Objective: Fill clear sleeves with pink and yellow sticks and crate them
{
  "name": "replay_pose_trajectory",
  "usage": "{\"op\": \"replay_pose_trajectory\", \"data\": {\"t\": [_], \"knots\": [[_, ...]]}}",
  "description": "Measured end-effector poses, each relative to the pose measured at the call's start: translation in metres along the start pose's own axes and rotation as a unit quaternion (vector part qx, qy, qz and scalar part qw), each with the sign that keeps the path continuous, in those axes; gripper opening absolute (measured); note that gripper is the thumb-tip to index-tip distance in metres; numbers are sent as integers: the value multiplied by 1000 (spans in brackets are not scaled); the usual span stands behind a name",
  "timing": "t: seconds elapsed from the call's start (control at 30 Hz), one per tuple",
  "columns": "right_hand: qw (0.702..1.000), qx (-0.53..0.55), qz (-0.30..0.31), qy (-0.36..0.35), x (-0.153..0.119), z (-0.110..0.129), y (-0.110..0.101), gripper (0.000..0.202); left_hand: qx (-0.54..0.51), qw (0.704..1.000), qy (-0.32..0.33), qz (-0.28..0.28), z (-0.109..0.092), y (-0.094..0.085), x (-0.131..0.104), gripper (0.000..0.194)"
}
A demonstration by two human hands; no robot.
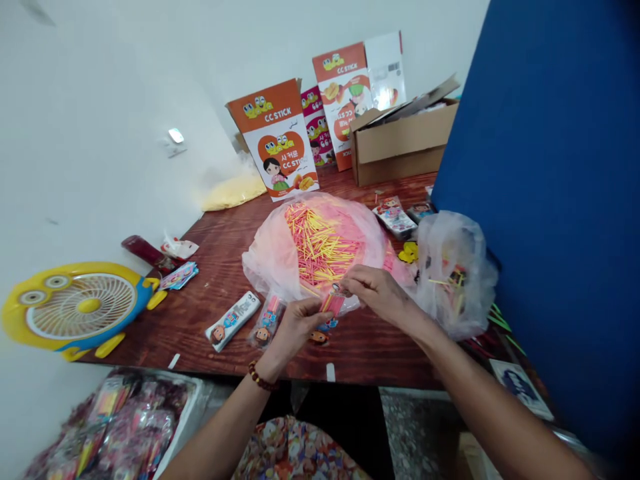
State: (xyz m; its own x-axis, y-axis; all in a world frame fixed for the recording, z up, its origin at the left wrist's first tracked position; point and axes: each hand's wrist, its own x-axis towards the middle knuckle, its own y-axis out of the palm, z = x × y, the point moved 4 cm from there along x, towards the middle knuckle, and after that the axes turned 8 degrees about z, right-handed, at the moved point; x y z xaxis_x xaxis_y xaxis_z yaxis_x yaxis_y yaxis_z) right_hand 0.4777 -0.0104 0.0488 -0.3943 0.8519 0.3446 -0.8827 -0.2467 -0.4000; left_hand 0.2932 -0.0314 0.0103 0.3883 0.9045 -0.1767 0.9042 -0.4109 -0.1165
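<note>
My left hand (302,319), with a beaded bracelet on the wrist, grips a small clear packet of pink and yellow sticks (333,304). My right hand (374,291) is closed at the packet's upper edge, its fingertips pinching the clear film. Just behind both hands lies a large translucent bag (267,250), open and full of loose thin pink and yellow sticks (320,243). On the table near my left hand are a printed packet (267,321) and a white stack of printed wrappers (233,320). Another printed wrapper (319,337) is partly hidden under my left hand.
Printed cartons (280,143) and an open cardboard box (405,143) stand at the back of the table (370,360). A yellow fan (90,303) is at left. A tied-looking plastic bag (455,273) sits by the blue panel (550,200). Below left, a container holds filled packets (125,427).
</note>
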Motion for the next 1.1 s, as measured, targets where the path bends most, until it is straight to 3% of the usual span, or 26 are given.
{"op": "replay_pose_trajectory", "data": {"t": [0.27,0.37,0.5,0.63,0.87,1.1], "knots": [[972,150,33,177,-7,-13,-18,24,-6,998,13,62,0,18,9,27],[952,217,75,204,-10,-16,-24,18,-4,996,12,83,-2,25,13,25],[950,222,131,179,-7,-14,-27,10,-2,996,8,94,-2,28,14,25],[967,145,151,145,-1,-16,-19,13,-11,995,-2,95,2,23,13,29],[993,72,63,69,18,-13,2,10,-75,993,-32,83,14,-1,7,31],[972,224,6,69,42,-7,36,19,-150,987,2,64,21,-29,-2,27]]}}
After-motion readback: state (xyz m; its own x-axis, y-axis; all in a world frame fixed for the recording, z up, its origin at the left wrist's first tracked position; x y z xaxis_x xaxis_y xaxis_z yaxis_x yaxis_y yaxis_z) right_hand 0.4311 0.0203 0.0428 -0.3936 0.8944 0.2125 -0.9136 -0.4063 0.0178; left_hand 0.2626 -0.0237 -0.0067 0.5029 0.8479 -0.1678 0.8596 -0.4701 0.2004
